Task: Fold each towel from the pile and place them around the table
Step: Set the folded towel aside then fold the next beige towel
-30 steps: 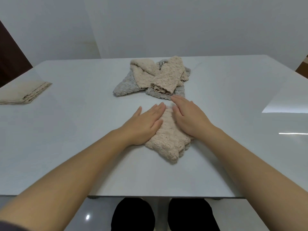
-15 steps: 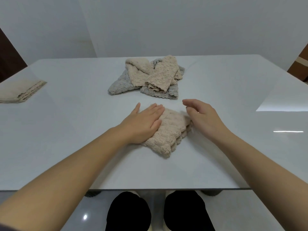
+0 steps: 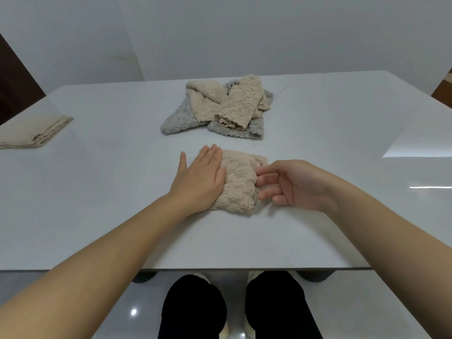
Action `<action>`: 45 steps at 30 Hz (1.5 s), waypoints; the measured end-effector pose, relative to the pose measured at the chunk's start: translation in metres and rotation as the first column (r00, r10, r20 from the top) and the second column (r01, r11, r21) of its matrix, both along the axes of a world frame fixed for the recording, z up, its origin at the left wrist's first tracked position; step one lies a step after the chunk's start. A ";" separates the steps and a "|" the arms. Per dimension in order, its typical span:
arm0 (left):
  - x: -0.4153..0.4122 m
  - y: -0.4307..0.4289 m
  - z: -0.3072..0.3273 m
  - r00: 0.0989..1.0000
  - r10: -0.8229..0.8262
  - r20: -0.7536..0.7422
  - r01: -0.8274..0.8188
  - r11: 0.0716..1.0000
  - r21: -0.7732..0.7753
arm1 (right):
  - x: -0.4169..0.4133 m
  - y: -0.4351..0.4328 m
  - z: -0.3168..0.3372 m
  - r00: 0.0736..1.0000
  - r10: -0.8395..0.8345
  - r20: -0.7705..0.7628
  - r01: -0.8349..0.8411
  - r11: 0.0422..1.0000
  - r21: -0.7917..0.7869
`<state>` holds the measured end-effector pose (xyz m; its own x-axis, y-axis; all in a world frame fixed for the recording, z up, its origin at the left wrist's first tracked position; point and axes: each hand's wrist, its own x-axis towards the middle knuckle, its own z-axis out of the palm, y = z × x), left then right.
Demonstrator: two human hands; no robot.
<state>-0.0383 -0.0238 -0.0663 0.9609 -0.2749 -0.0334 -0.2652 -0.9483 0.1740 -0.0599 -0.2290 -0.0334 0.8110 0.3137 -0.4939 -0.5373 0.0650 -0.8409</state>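
A folded beige towel [image 3: 241,182] lies on the white table [image 3: 102,187] in front of me. My left hand [image 3: 199,181] rests flat on the towel's left part, fingers together and pointing away from me. My right hand [image 3: 291,183] is at the towel's right edge, palm turned left, fingers loosely curled, fingertips touching the fabric. Behind it sits the pile [image 3: 225,108]: beige towels crumpled on top of a grey one. Another folded beige towel [image 3: 31,133] lies at the table's left edge.
The table's near edge runs just above my knees [image 3: 234,307]. White walls stand behind the table. A dark brown panel [image 3: 14,89] is at the far left and a brown edge [image 3: 444,86] at the far right.
My right hand lifted off the towel, moved to its right side and turned on edge with fingertips at the fabric. The towel rotated to lie squarer. My left hand stayed pressed down.
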 end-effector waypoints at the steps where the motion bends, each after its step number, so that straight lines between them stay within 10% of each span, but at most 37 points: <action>1: 0.000 0.000 0.000 1.000 -0.002 -0.001 0.002 1.000 -0.003 | -0.001 0.000 0.003 0.998 0.031 -0.063 -0.029 0.999 0.040; 5: 0.002 0.002 0.000 1.000 -0.018 -0.010 0.018 1.000 -0.014 | -0.002 -0.001 0.009 0.971 0.150 -0.185 -0.136 0.987 0.086; 13: 0.007 0.004 0.004 0.998 -0.057 -0.029 0.057 0.998 0.009 | -0.012 0.018 0.009 0.923 0.378 0.071 -0.373 0.925 -0.073; 33: 0.004 0.003 0.002 0.997 -0.074 -0.017 0.075 0.995 0.068 | -0.008 -0.002 0.003 0.901 0.417 0.120 -0.363 0.875 -0.319; 39: -0.008 -0.004 0.015 0.987 -0.061 0.148 0.062 0.998 0.000 | -0.001 -0.019 0.001 0.860 0.175 0.480 0.212 0.732 -0.647; 45: -0.025 -0.040 0.006 0.998 -0.045 0.045 0.044 0.999 0.008 | 0.022 0.013 -0.019 0.555 0.552 0.622 0.353 0.521 -0.777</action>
<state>-0.0629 -0.0641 -0.0603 0.9483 -0.3172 0.0077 -0.3146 -0.9366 0.1541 -0.0378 -0.2161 -0.0525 0.9329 0.2894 0.2144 0.3580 -0.8104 -0.4638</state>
